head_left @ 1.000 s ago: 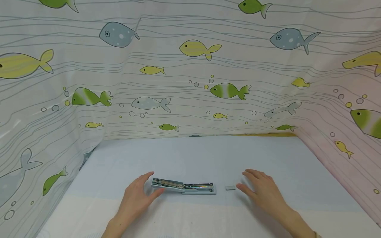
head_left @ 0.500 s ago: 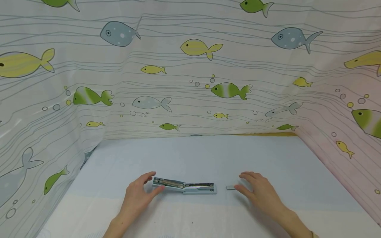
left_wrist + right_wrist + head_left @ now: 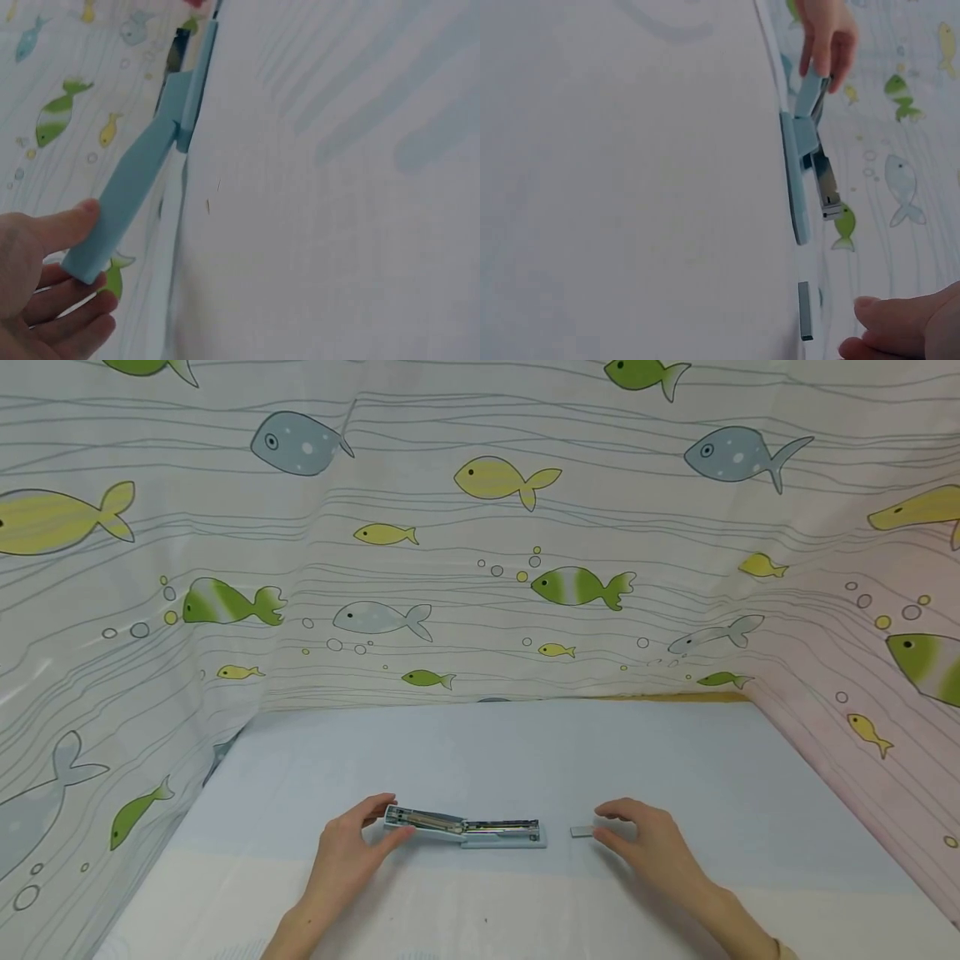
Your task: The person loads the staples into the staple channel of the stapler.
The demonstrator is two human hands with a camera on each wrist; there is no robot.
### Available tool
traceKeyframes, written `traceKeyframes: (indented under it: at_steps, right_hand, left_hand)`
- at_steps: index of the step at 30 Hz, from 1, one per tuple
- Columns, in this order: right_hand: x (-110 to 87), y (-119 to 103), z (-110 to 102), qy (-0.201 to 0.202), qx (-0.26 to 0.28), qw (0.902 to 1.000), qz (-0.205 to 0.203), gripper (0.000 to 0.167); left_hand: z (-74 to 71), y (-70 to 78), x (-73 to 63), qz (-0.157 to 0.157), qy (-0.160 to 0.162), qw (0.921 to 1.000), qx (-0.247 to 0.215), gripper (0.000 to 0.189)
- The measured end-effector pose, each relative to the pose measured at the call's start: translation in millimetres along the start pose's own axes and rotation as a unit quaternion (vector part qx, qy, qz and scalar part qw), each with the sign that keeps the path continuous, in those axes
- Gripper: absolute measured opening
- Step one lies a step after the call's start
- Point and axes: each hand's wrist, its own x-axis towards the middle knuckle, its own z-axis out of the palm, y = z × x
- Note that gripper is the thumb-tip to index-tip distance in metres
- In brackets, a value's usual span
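A light blue stapler [image 3: 501,838] lies opened out on the table, its metal magazine showing and its top cover swung back to the left. My left hand [image 3: 347,853] holds the end of that cover between thumb and fingers; the left wrist view has the thumb on the cover's side [image 3: 129,196]. A small grey strip of staples [image 3: 581,832] lies to the right of the stapler. Just beside the strip is my right hand [image 3: 663,852], thumb and fingers bent and parted. In the right wrist view its fingertips stand apart from the staple strip [image 3: 805,311].
The table [image 3: 495,752] has a pale cloth, blue at the back and white in front. Fish-patterned curtains [image 3: 420,568] stand behind it and on both sides. A few tiny dark specks [image 3: 486,920] lie near the front.
My right hand has moved slightly left and lower toward the staple strip, its fingertips coming closer to the thumb. My left fingers have closed in a little on the stapler's cover.
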Motion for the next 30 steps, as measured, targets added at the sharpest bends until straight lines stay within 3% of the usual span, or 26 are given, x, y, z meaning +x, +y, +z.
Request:
traceKeyframes:
  at_steps: [15, 22, 30]
  right_hand:
    - [-0.1, 17, 15, 0.034, 0.047, 0.9974, -0.042, 0.026]
    - [-1.5, 23, 19, 0.034, 0.044, 0.998, -0.032, 0.025]
    - [-1.8, 26, 25, 0.044, 0.052, 0.997, -0.037, 0.027]
  left_hand:
    - [1.0, -0.9, 1.0, -0.004, 0.002, 1.0, -0.006, 0.051]
    - [1.4, -1.4, 1.1, 0.006, 0.006, 1.0, -0.002, 0.051]
    - [1.3, -1.6, 3.0, -0.01, -0.008, 0.9999, -0.001, 0.057]
